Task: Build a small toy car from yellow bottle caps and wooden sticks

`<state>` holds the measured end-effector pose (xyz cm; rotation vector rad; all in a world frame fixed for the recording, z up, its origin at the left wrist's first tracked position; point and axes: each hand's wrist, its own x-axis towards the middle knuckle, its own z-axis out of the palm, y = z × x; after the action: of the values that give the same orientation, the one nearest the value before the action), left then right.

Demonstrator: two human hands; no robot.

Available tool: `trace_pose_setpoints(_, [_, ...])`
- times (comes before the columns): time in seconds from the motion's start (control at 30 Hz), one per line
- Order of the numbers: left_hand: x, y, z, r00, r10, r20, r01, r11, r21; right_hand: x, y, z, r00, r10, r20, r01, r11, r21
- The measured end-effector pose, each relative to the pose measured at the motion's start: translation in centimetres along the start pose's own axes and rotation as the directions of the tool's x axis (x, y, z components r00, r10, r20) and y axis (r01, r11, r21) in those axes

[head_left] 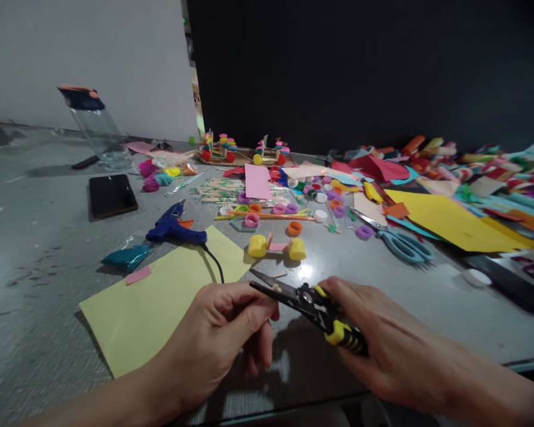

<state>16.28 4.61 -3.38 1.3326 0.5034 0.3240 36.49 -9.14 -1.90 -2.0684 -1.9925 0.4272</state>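
My right hand [374, 338] grips black-and-yellow snips [309, 299], their blades parted and pointing left. My left hand [235, 332] is closed in a pinch just below the blades. A short pale end of what looks like a wooden stick [276, 288] shows between the blades, above my left fingertips; the rest of it is hidden in the hand. Beyond the blades, a small pale stick piece [279, 275] lies on the table. Behind it stands a small assembly with two yellow caps [258, 246] joined by a pink strip [278, 247].
A blue glue gun [175, 228] rests by a pale yellow sheet [160, 296], its cord crossing the sheet. Blue-handled scissors [404, 244] lie right. Farther back are bottle cap rings [294, 228], a phone [112, 196], a water bottle [100, 133] and two small cars [218, 148].
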Motion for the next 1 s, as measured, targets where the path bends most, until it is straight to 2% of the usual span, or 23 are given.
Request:
trace_pose_setpoints(0.2, [0.5,-0.1,0.1,0.999,0.030,-0.039,-0.029,0.999,0.022,-0.1,0.0,0.4,0.999,0.031,0.005,-0.031,0.999,0.027])
trace_pose_setpoints(0.33, [0.7,0.0,0.1,0.993,0.078,-0.090,-0.076,0.997,0.023,-0.5,0.0,0.7,0.998,0.036,-0.051,-0.035,0.999,0.011])
trace_pose_setpoints(0.47, [0.6,0.1,0.2,0.993,0.089,-0.072,-0.089,0.996,0.009,-0.8,0.0,0.7,0.994,-0.001,-0.109,-0.001,1.000,-0.014])
trace_pose_setpoints(0.6, [0.5,0.2,0.1,0.996,0.069,-0.049,-0.071,0.997,-0.039,-0.9,-0.2,0.5,0.996,-0.001,-0.091,0.002,1.000,0.005])
trace_pose_setpoints(0.83, [0.3,-0.1,0.0,0.975,0.185,-0.126,-0.164,0.973,0.161,-1.1,-0.4,0.4,0.997,-0.007,-0.080,0.010,0.999,0.036])
trace_pose_setpoints(1.0, [0.5,-0.2,0.4,0.971,0.196,-0.138,-0.182,0.977,0.107,-1.5,-0.6,0.6,0.996,0.041,-0.083,-0.034,0.996,0.086])
